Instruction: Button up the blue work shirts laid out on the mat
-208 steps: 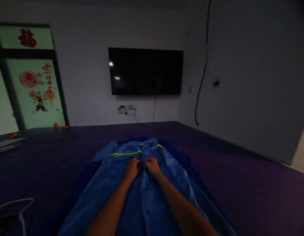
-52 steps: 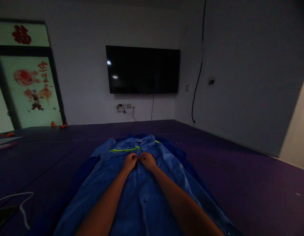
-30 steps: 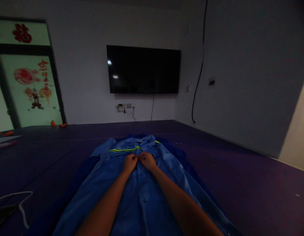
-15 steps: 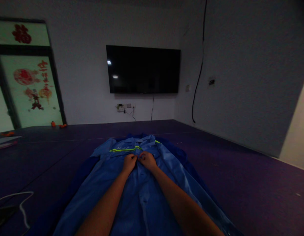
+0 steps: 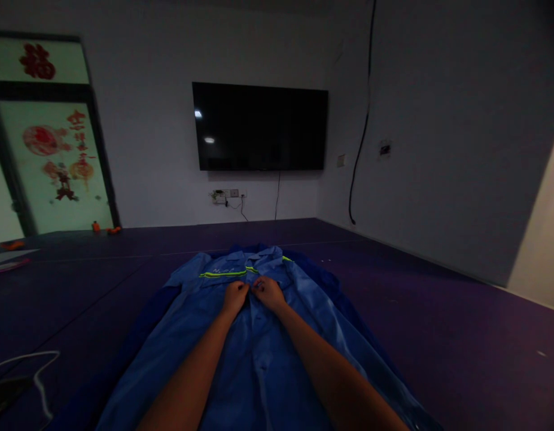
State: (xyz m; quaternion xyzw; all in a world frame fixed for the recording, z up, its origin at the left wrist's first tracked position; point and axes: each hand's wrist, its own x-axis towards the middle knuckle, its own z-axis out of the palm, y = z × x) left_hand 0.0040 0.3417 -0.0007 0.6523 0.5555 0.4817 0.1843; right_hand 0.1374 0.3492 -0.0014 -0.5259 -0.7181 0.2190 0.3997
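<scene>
On one shirt [image 5: 259, 350], two hands [image 5: 235, 297] [image 5: 270, 294], apparently pinching

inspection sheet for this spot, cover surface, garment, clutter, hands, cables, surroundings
Surface: purple floor, thin seam lines.
Garment: blue shirt, front up, yellow-green chest stripe.
Clutter: orange items by the door; pale flat item far left; dark object lower left.
Hands: left hand and right hand close together at the shirt front, fingers curled; exact grip hidden.
Cables: white cable lower left; black cable at right.
Surroundings: wall-mounted television, screen dark; red door decorations.
</scene>
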